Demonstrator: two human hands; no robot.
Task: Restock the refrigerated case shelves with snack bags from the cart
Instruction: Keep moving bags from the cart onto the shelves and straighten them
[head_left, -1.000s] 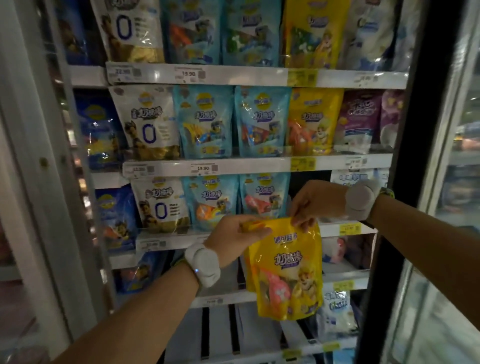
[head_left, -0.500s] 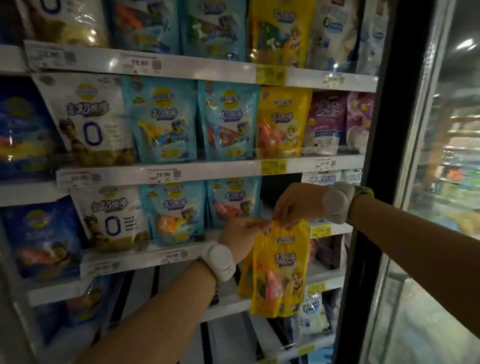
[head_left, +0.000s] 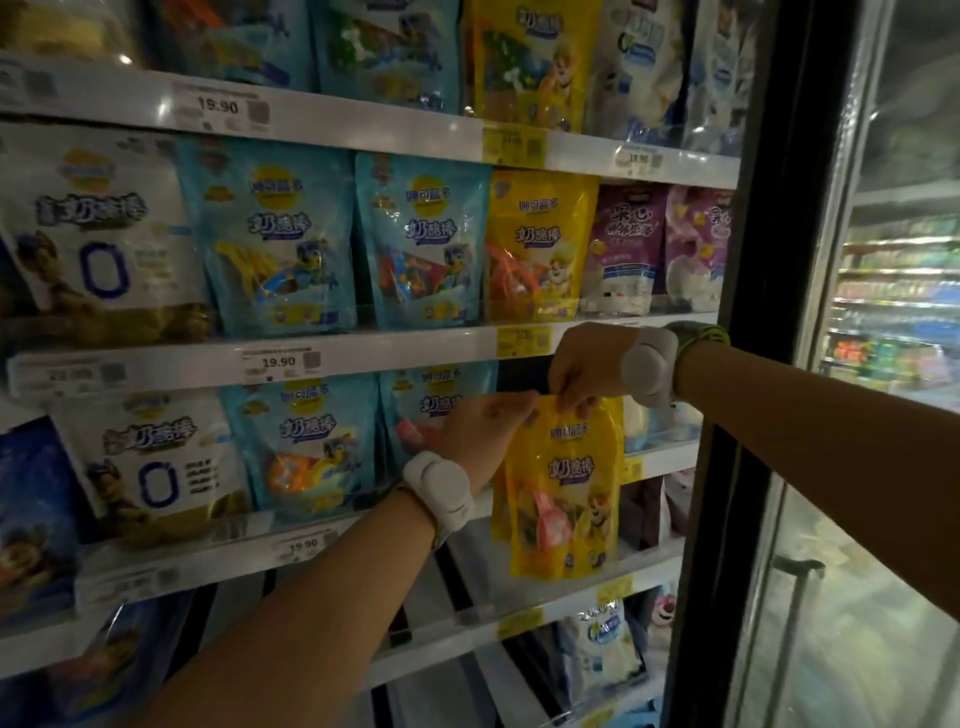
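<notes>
- The right hand (head_left: 584, 369) pinches the top seal of a yellow snack bag (head_left: 563, 488), fingers pressed together on its upper edge.
- The left hand (head_left: 485, 431) grips the same top edge at its left corner, thumb and fingers closed on the bag.
- The bag hangs upright in front of the third shelf (head_left: 654, 460), in the dark gap right of the blue snack bag (head_left: 431, 410); a second yellow bag seems to sit just behind it.
- To seat it well, I judge: lift the base over the shelf lip, slide it back into the gap, keep the printed face forward and upright, then release the top.
- The case door frame (head_left: 753, 364) stands near the right wrist.
</notes>
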